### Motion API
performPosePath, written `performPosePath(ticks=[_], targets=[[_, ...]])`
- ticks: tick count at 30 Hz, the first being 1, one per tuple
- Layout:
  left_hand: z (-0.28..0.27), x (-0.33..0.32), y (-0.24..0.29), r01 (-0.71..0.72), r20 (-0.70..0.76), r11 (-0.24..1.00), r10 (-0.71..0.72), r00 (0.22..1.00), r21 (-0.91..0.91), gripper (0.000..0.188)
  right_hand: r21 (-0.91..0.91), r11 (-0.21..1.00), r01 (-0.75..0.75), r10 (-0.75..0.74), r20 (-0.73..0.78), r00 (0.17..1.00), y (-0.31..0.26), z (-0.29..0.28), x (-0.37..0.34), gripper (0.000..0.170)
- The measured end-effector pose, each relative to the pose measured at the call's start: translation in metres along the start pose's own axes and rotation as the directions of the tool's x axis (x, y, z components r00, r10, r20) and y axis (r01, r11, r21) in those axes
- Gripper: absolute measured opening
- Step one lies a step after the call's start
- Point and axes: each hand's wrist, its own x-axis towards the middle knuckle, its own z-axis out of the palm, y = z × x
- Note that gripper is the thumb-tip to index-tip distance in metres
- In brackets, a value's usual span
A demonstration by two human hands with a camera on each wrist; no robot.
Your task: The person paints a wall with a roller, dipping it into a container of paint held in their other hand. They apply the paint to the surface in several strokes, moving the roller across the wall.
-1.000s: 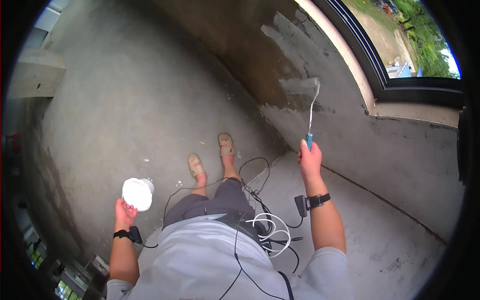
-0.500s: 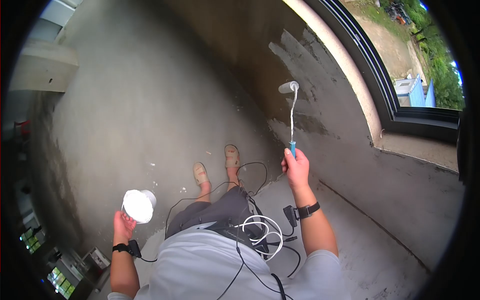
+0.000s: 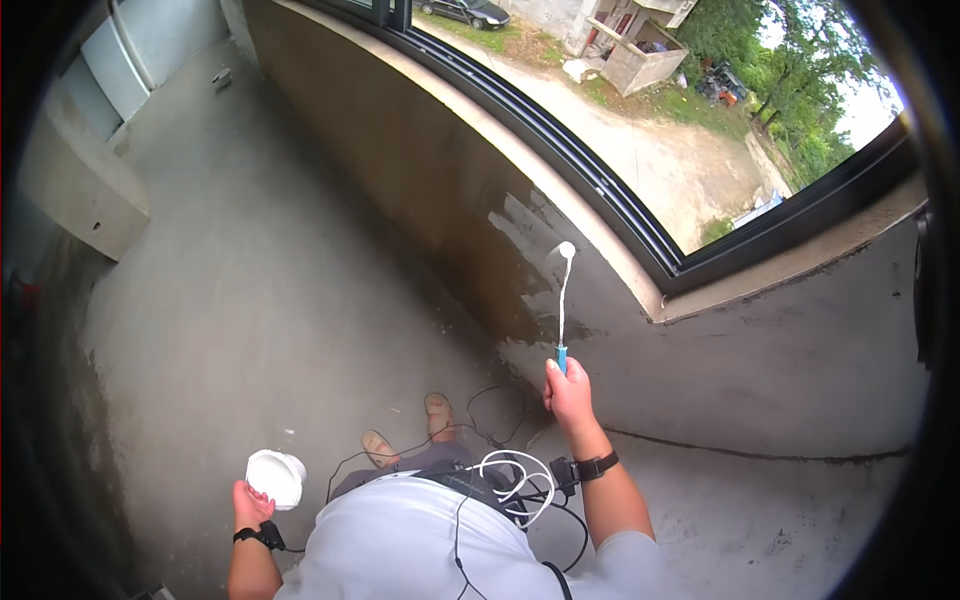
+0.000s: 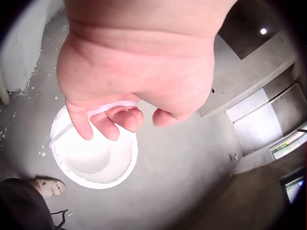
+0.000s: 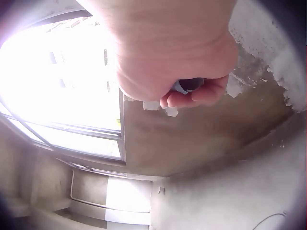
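Observation:
In the head view, my right hand (image 3: 570, 393) grips the blue handle (image 3: 562, 358) of a paint roller (image 3: 563, 305). The white roller sleeve (image 3: 567, 250) overlaps the wet grey patch on the wall, a little below the window ledge. Low on the left, my left hand (image 3: 252, 506) carries a white bucket (image 3: 275, 478). The left wrist view shows its fingers (image 4: 108, 129) curled round the bucket's bail handle (image 4: 112, 105), with white coating inside the rim. The right wrist view has the fingers (image 5: 206, 93) wrapped round the handle end; the sleeve is hidden there.
The lower wall (image 3: 400, 170) is brown beyond the grey coated part. Above it runs a ledge and a dark-framed window (image 3: 640, 220). Black cables and a coiled white cable (image 3: 520, 480) hang at the waist. Sandalled feet (image 3: 438, 415) stand on the concrete floor.
The head view has tilted up, showing more window. The roller has moved up the wall towards the ledge, and its sleeve now appears end-on. The left hand still holds the bucket.

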Motion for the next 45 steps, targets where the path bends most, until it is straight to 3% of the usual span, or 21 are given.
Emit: performPosePath(ticks=[1,3,4,11,18,20,29,40,45], targets=[[-0.001,0.003,-0.001,-0.003,0.028,1.0,0.003,1.0,-0.003,0.02,-0.004,1.0,0.03,-0.03,-0.044,0.999,0.0,-0.001,-0.009,0.019],[0.004,0.007,-0.006,-0.006,-0.086,0.998,0.0,0.996,-0.068,0.021,-0.022,0.997,0.07,-0.072,-0.088,0.994,0.004,-0.011,-0.021,0.019],[0.004,0.012,-0.008,-0.002,-0.065,0.998,-0.002,0.998,-0.069,0.021,-0.039,0.996,0.084,-0.088,-0.118,0.989,0.002,-0.014,-0.028,0.02],[-0.01,0.04,-0.019,0.032,-0.138,0.975,-0.064,0.988,-0.22,0.024,0.207,0.978,-0.009,0.037,-0.133,0.99,0.004,-0.039,-0.075,0.024],[-0.017,0.045,-0.034,0.053,-0.162,0.962,-0.099,0.982,-0.267,0.026,0.149,0.988,-0.026,0.056,-0.203,0.978,0.01,-0.061,-0.104,0.022],[-0.016,0.044,-0.036,0.066,-0.156,0.964,-0.109,0.982,-0.259,0.026,0.205,0.978,-0.038,0.084,-0.218,0.972,0.012,-0.064,-0.106,0.022],[-0.038,0.052,-0.052,0.043,-0.15,0.943,-0.098,0.984,-0.331,0.026,0.186,0.982,-0.04,0.078,-0.202,0.976,-0.004,-0.025,-0.077,0.025],[-0.076,0.004,-0.09,-0.084,-0.222,0.889,-0.02,0.975,-0.451,0.025,0.132,0.991,-0.03,0.036,-0.043,0.998,-0.031,0.035,0.005,0.027],[-0.111,-0.006,-0.121,-0.073,-0.287,0.861,-0.087,0.954,-0.504,0.029,0.129,0.992,0.002,-0.007,0.04,0.999,-0.042,0.07,0.05,0.028]])
